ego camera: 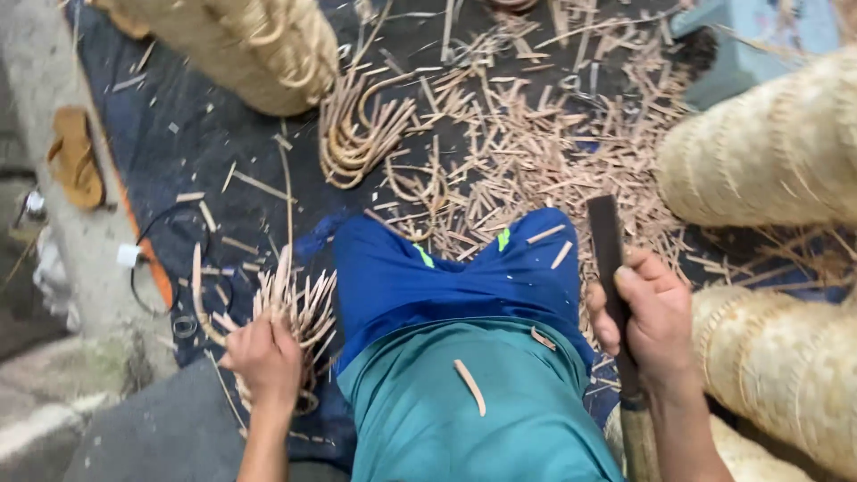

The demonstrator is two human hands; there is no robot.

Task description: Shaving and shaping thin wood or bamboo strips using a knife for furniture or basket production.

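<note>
While the right hand [656, 317] is clamped on a dark flat blade [608, 245] w/ edge up beside the knee, and the left hand [265, 357] is closed on a cane-strip bundle [290, 303] at floor level, the blade may slip & nick the blue-clad leg [464, 268], or loose strips may spill.

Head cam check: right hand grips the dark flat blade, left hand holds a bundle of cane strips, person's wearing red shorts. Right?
Not quite. In the head view the shorts are blue, not red. The rest holds: the right hand grips the dark flat blade, and the left hand holds the bundle of cane strips.
</note>
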